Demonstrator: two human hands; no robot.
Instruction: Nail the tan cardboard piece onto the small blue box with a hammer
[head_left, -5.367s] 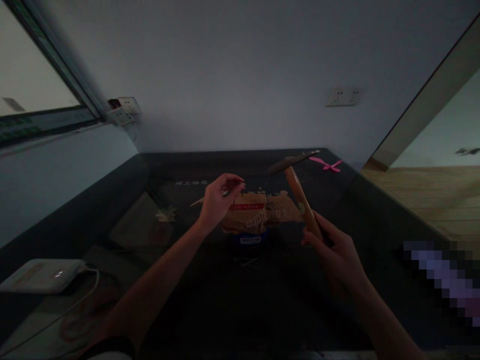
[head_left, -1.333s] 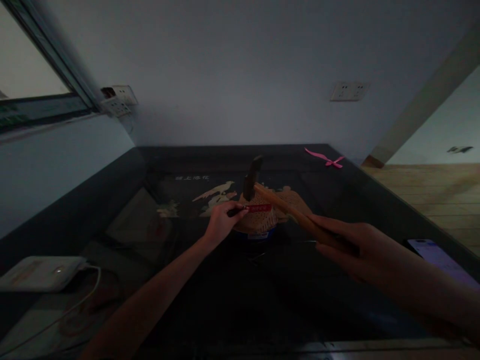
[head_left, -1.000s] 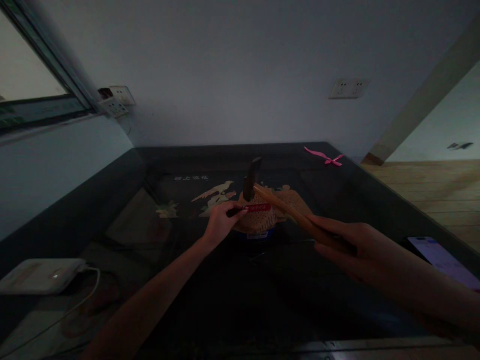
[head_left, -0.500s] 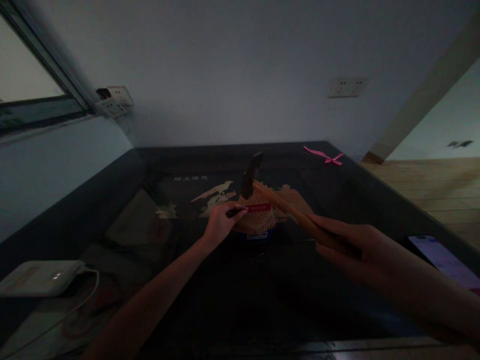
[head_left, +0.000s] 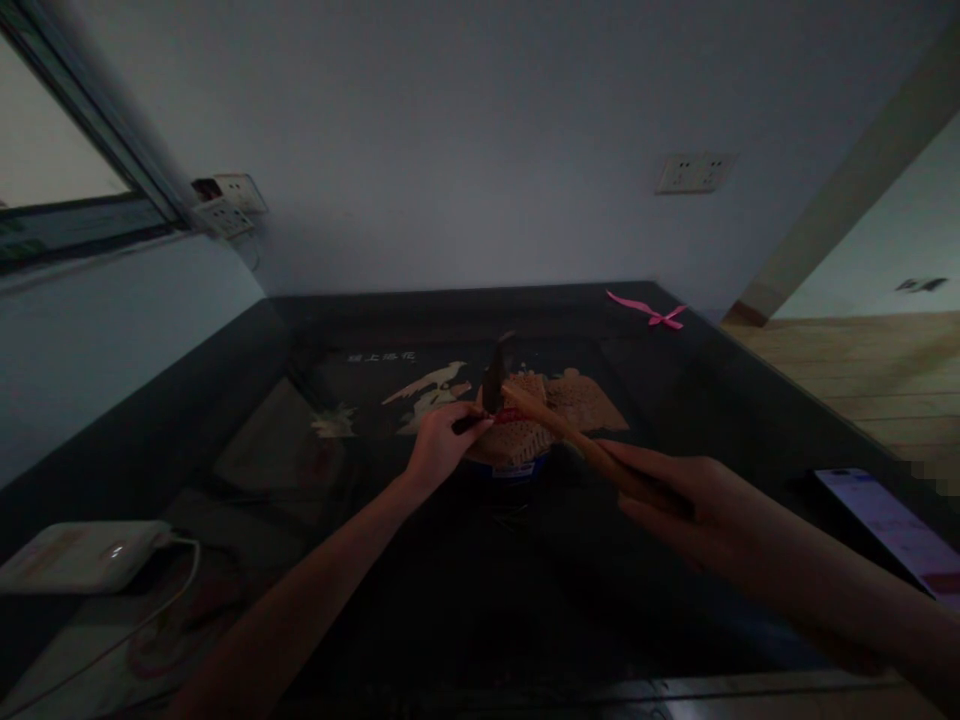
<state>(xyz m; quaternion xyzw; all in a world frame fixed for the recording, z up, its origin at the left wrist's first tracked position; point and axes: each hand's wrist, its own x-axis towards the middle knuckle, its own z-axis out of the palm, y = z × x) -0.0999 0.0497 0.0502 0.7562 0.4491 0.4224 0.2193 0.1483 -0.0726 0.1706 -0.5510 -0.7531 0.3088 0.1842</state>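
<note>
My right hand is closed round the wooden handle of a hammer. Its dark head is down on a tan perforated piece with a red label, which sits on a blue-labelled container. My left hand is pinched on a thin dark object, possibly a nail, held at the piece's left edge just under the hammer head. What it holds is too small and dark to name for sure.
The dark glass table has a bird inlay behind my hands. A pink ribbon lies at the far right corner. A lit phone rests at the right edge. A white device with a cable sits at the left.
The hammer head has come down from slightly above the tan piece onto it. My left hand has stayed pinched in the same spot.
</note>
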